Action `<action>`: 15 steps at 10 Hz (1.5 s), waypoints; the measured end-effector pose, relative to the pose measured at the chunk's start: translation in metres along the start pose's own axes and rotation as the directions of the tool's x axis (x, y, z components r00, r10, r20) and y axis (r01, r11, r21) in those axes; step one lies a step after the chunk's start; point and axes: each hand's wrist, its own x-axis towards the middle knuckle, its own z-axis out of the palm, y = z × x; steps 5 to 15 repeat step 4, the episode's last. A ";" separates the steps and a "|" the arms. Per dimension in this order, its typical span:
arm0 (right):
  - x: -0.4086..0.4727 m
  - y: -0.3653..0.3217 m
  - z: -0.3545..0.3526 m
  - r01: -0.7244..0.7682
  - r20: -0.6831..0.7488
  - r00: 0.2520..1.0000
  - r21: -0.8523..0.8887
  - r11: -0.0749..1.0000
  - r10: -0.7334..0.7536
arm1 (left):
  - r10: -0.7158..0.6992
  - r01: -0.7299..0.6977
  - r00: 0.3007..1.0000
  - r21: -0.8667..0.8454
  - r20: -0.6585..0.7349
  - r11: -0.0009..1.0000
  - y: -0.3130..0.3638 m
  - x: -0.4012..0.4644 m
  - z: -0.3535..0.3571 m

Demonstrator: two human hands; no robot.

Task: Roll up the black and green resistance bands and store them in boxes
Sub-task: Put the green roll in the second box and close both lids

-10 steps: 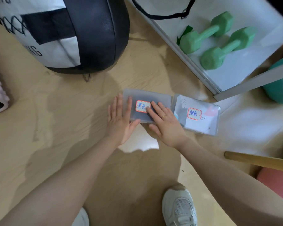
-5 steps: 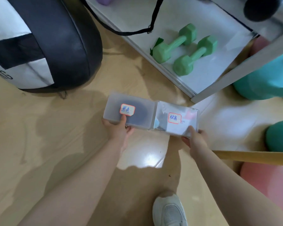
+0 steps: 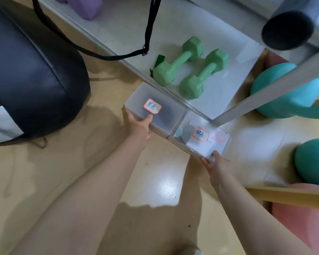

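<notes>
Both boxes lifted side by side, one hand on each outer end.

Left hand point(image 3: 137, 124) grips the left box point(image 3: 155, 112), thumb over its lid beside the red-edged label point(image 3: 152, 106); a dark shape shows through the frosted plastic. Right hand point(image 3: 216, 163) pinches the near corner of the right box point(image 3: 201, 137), its contents unclear. Boxes touch each other, held above the wood floor point(image 3: 81, 172) at the white shelf point(image 3: 219, 85) edge, near two green dumbbells point(image 3: 190, 66).
</notes>
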 end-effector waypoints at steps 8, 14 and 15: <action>-0.009 -0.003 -0.005 0.037 0.090 0.996 -0.084 0.996 -0.029 | -0.023 0.021 0.995 0.024 0.094 0.999 0.014 0.008 -0.003; -0.009 -0.003 -0.005 0.037 0.090 0.996 -0.084 0.996 -0.029 | -0.023 0.021 0.995 0.024 0.094 0.999 0.014 0.008 -0.003; -0.009 -0.003 -0.005 0.037 0.090 0.996 -0.084 0.996 -0.029 | -0.023 0.021 0.995 0.024 0.094 0.999 0.014 0.008 -0.003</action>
